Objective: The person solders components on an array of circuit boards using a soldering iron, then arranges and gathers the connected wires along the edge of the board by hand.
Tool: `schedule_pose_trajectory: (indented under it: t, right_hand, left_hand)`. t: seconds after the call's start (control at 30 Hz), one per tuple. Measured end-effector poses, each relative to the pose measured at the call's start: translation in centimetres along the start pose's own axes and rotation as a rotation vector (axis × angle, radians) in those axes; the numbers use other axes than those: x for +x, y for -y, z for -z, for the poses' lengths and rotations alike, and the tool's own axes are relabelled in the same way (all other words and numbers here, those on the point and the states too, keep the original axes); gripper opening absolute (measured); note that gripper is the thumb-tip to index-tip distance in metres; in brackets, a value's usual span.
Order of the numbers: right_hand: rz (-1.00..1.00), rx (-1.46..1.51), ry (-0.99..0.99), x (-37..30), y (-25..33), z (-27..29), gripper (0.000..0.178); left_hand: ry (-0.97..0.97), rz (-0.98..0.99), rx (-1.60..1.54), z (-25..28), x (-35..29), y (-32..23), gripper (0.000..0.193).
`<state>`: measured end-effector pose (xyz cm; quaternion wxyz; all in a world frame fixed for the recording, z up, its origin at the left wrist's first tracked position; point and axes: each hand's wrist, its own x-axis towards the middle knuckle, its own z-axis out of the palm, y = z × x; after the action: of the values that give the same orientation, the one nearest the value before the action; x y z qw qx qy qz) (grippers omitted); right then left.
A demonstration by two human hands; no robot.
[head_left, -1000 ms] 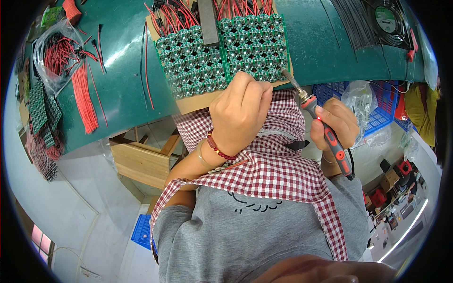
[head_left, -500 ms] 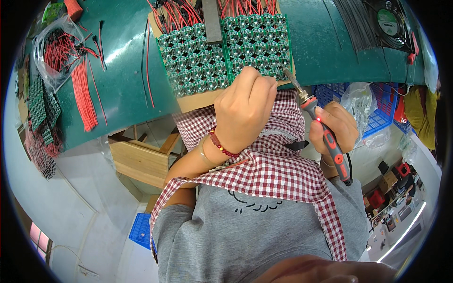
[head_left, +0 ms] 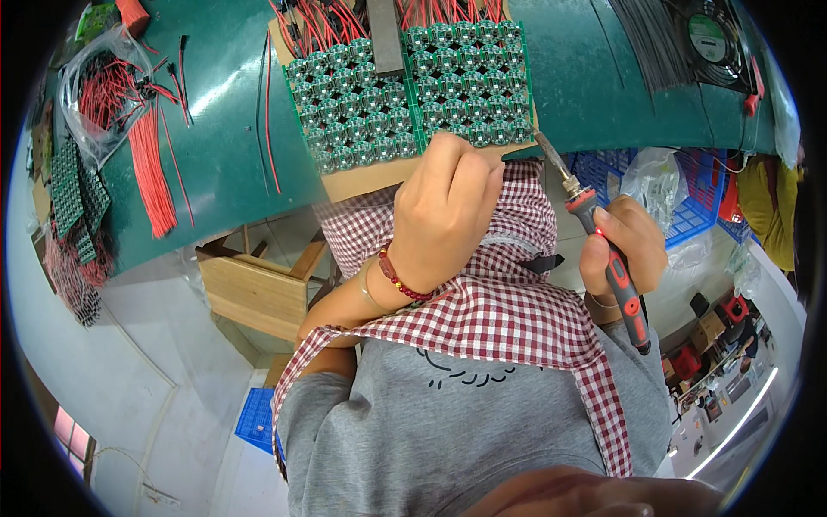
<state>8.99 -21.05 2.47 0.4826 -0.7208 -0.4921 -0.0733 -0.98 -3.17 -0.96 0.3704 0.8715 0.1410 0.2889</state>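
In my right hand (head_left: pixel 633 246) is a grey and red soldering iron (head_left: pixel 613 269), a small red light glowing on its handle. Its tip points up toward the near right corner of a green circuit board panel (head_left: pixel 469 86), apart from it. My left hand (head_left: pixel 444 211) is closed in a pinch just below the panel's near edge; whatever is between its fingertips is hidden. A second panel (head_left: pixel 349 103) lies alongside on the left. Both rest on a piece of cardboard (head_left: pixel 370 179). A grey bar (head_left: pixel 387 39) lies over their far part, among red wires (head_left: pixel 345 30).
Left on the green table (head_left: pixel 224 164) lie a bundle of red wires (head_left: pixel 153 177), a plastic bag of wires (head_left: pixel 103 95) and more circuit boards (head_left: pixel 69 189). Black wires (head_left: pixel 646 43) and a fan (head_left: pixel 708 43) sit at the far right. A blue crate (head_left: pixel 689 220) stands below the table edge.
My right hand and the soldering iron have moved right and down, drawing the tip off the panel's corner. My left hand has dropped slightly toward me, still pinched.
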Motion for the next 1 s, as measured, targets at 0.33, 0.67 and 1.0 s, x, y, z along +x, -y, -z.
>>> schedule_pose_trajectory:
  t: [0.33,0.67,1.0]
  right_hand:
    - [0.024,0.044,0.06,-0.8,-0.2,0.2,0.018]
    - [-0.015,0.016,0.068,-1.4,-0.4,-0.5,0.018]
    - [-0.019,0.004,0.059,-1.2,-0.3,-0.5,0.018]
  left_hand:
    - [0.058,-0.039,0.058,0.4,-1.0,0.2,0.019]
    - [0.059,-0.041,0.061,0.0,-1.0,0.4,0.019]
    - [0.047,-0.045,0.072,-0.3,-0.8,0.4,0.018]
